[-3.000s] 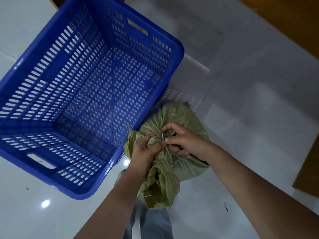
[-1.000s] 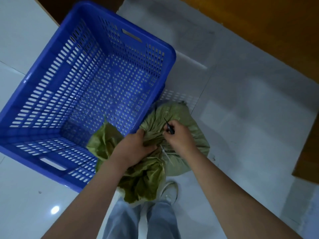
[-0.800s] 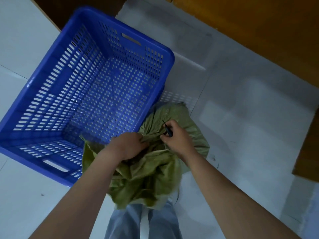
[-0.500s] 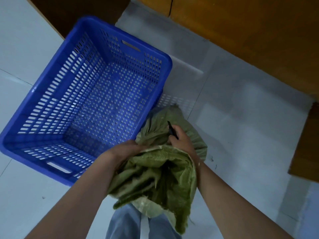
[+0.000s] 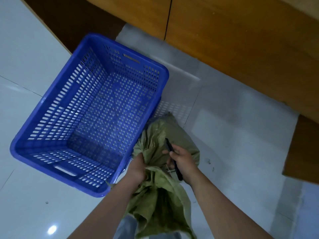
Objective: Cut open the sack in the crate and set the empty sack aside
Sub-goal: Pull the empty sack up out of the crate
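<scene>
The green sack [image 5: 160,152] lies outside the blue crate [image 5: 43,104], at its 4 o'clock corner, long axis running 12 to 6. The left hand [image 5: 138,168] grip is clamped on the sack's bunched neck; the right hand [image 5: 183,160] grip is clamped on a dark blade [image 5: 170,149] pointing to 11 o'clock.

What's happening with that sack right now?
A person stands over a green woven sack that sits on the floor beside the blue crate, not in it. The left hand grips the bunched neck of the sack, while the right hand holds a dark slim cutting tool against it. The crate looks empty, and the sack still looks full.
</scene>
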